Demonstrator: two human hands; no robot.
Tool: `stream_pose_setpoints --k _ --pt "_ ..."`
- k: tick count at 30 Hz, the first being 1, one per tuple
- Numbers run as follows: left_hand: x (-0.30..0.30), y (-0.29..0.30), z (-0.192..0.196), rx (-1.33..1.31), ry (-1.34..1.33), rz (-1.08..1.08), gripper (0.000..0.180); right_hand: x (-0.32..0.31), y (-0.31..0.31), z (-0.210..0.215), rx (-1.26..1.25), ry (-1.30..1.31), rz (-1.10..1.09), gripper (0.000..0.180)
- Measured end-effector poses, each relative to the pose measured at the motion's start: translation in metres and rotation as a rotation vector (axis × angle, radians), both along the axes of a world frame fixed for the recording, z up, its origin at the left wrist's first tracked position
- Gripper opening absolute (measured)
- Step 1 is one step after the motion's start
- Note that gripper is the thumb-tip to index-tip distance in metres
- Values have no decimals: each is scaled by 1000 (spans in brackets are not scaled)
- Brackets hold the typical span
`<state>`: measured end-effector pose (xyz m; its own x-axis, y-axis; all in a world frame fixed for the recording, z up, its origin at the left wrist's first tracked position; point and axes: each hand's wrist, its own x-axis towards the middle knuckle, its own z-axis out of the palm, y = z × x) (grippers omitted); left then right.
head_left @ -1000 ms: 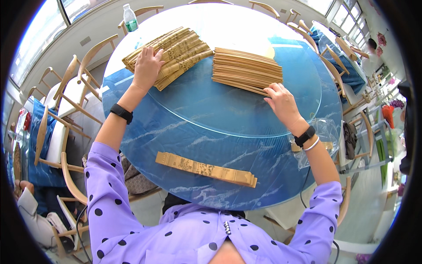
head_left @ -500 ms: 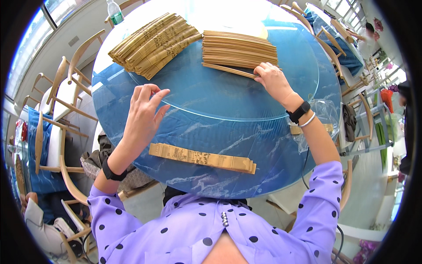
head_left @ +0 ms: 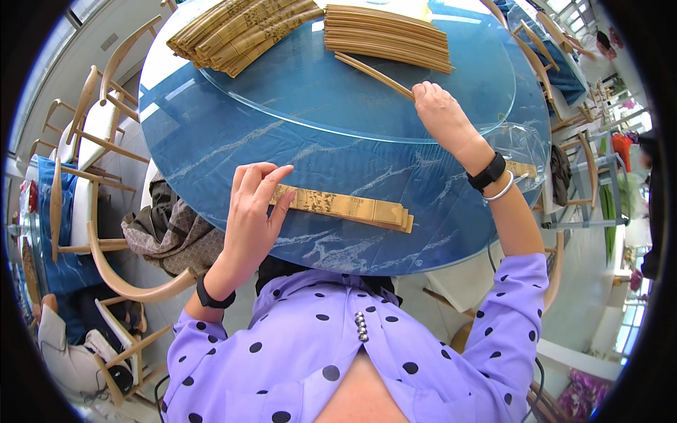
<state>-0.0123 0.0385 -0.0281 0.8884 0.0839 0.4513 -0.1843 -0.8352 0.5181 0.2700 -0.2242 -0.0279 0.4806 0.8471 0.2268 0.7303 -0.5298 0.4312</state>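
Single head-worn fisheye view looking steeply down, close over a round blue table (head_left: 211, 134); edges curve outward.

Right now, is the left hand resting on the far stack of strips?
No, the left hand lies on the near bundle of strips at the table's front edge.

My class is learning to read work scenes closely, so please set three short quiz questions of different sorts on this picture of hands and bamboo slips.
1. True or false: the left hand rests on the near slip bundle.
2. What does the right hand pinch?
A. a bottle
B. a single slip
C. a chair
3. Fill in: the flat stack lies on a round ____ turntable.

Key: 1 true; 2 B; 3 glass.
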Motion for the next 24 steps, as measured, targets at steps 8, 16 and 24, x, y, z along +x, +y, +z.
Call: stream_pose_setpoints --k 8,16,24 --pt "7 -4 2 -112 -150 34 53 -95 -13 71 288 357 31 8" --pt "-2 -4 2 -457 -187 -91 39 -212 -32 91 413 955 72 15" --pt "-18 -42 -2 5 -45 -453 35 -255 -25 45 553 967 50 19"
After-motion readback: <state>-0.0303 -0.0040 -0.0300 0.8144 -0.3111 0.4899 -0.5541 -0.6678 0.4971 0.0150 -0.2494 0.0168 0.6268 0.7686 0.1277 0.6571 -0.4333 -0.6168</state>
